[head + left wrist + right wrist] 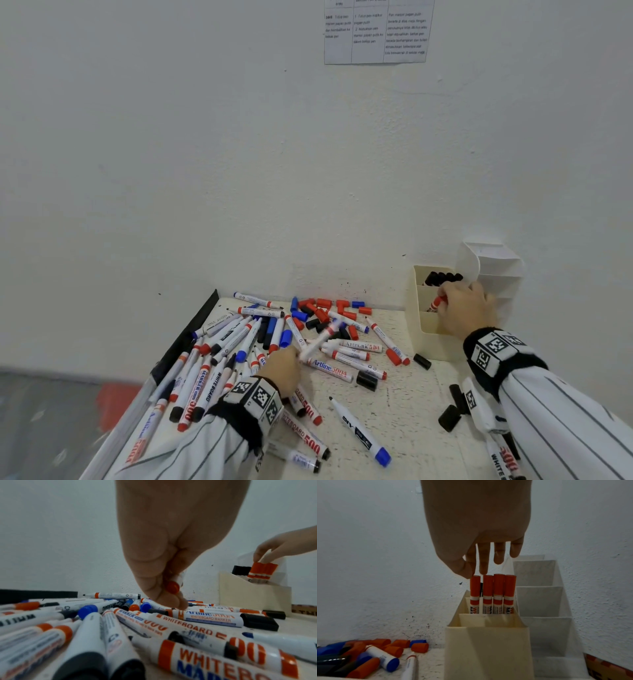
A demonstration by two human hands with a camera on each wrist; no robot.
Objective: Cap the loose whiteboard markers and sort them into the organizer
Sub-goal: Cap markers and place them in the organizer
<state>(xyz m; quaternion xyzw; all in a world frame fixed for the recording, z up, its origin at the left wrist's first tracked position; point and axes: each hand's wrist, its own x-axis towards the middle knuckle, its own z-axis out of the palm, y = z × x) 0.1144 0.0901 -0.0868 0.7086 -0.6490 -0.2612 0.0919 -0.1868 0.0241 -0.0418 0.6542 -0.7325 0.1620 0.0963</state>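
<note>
My left hand (294, 360) pinches a white marker (322, 337) with a red band, lifted off the pile and pointing up to the right; its red end (173, 586) shows between the fingers. My right hand (445, 297) hovers over the cream organizer (419, 308). Its fingers are straight, and thumb and forefinger tips (483, 569) touch the tops of the red-capped markers (493, 588) standing in the middle compartment. Black-capped markers (442, 277) fill the back compartment. The front compartment (488, 622) shows no markers.
A heap of loose markers (222, 349) covers the table's left half. Red, blue and black caps (325, 308) lie by the wall. A white stepped organizer (493, 263) stands behind the cream one. Black caps (366, 380) and a blue-ended marker (359, 431) lie nearer me.
</note>
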